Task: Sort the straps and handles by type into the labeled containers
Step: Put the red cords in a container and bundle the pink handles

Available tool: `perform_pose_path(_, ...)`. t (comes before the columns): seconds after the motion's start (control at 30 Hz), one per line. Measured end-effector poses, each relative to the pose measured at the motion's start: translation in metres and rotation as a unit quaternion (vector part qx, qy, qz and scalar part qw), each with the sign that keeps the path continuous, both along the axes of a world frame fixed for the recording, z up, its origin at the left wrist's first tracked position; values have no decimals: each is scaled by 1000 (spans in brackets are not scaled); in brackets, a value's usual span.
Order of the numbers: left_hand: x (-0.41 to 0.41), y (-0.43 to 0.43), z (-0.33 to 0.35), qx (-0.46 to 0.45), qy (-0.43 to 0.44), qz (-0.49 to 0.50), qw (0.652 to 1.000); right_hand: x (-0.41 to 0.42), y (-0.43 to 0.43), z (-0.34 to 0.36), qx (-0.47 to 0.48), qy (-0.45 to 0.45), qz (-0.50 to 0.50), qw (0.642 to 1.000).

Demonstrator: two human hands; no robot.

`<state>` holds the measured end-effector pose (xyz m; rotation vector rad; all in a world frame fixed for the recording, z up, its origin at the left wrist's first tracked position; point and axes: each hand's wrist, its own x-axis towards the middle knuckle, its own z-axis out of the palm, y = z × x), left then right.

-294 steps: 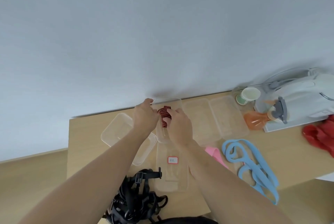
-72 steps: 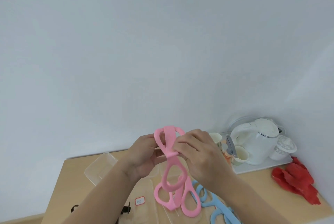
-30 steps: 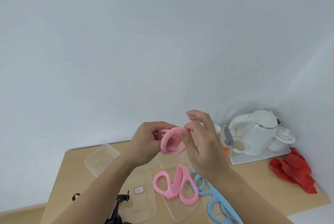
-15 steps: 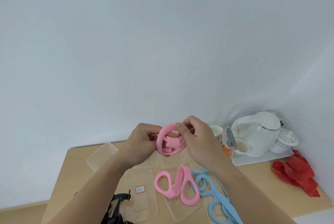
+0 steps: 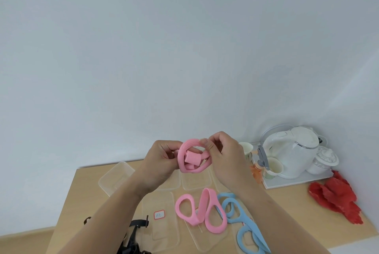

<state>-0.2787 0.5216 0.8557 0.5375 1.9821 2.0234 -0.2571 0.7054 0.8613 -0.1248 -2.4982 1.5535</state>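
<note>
A pink rubber handle (image 5: 191,156), rolled into a tight coil, is held in the air above the table by both hands. My left hand (image 5: 162,161) grips its left side and my right hand (image 5: 223,159) pinches its top and right side. Below, a second pink handle (image 5: 202,208) lies on a clear lid, with blue handles (image 5: 244,221) to its right. Black straps (image 5: 133,237) lie at the near left. Clear containers (image 5: 115,178) sit at the back, partly hidden by my hands. A lid with a red-edged label (image 5: 159,214) lies in front.
A white kettle (image 5: 291,151) with cups stands on a tray (image 5: 295,180) at the back right. A red cloth (image 5: 336,198) lies at the right edge of the wooden table (image 5: 276,212). A pale wall rises behind.
Over the last seconds the pink handle went from hanging long between my hands to being wound into a compact coil. My hands have drawn closer together around it.
</note>
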Motion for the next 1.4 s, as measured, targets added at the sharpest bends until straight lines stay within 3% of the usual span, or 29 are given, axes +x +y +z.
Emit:
perform_pose_path(0.2,2,-1,3,62,-60,-36,996,-7,5,1,-239,-83,49,966)
perform_pose_path(0.27,5,1,7,81,-82,-50,992,-8,6,-2,-359,-137,70,920)
perform_pose_path(0.4,8,7,8,101,-101,-62,988,-7,9,-5,-551,-224,156,789)
perform_pose_path(0.47,7,7,7,98,-113,-67,987,-5,12,-8,-587,-242,173,753)
perform_pose_path(0.5,7,7,7,94,-121,-67,986,-4,12,-8,-587,-246,171,752)
perform_pose_path(0.53,6,6,5,88,-126,-66,986,-4,13,-8,-568,-240,168,769)
perform_pose_path(0.57,6,6,4,79,-128,-62,987,-5,14,-7,-518,-221,159,811)
perform_pose_path(0.63,4,5,1,45,-132,-46,989,-6,18,-5,-326,-157,129,923)
perform_pose_path(0.67,3,5,0,29,-132,-37,990,-5,19,-3,-225,-119,114,960)
perform_pose_path(0.73,2,6,0,12,-132,-20,991,-3,19,0,-98,-55,105,988)
perform_pose_path(0.8,0,5,2,16,-133,-8,991,2,17,5,-65,-11,140,988)
perform_pose_path(0.93,-4,1,4,4,-113,-11,994,11,15,11,-5,-24,209,978)
perform_pose_path(1.13,-4,4,12,-17,-72,-8,997,7,9,10,36,62,162,984)
perform_pose_path(1.33,-2,7,14,116,-205,-54,970,2,4,-2,215,124,106,963)
perform_pose_path(1.4,2,12,11,83,-184,-28,979,0,1,-6,255,140,82,953)
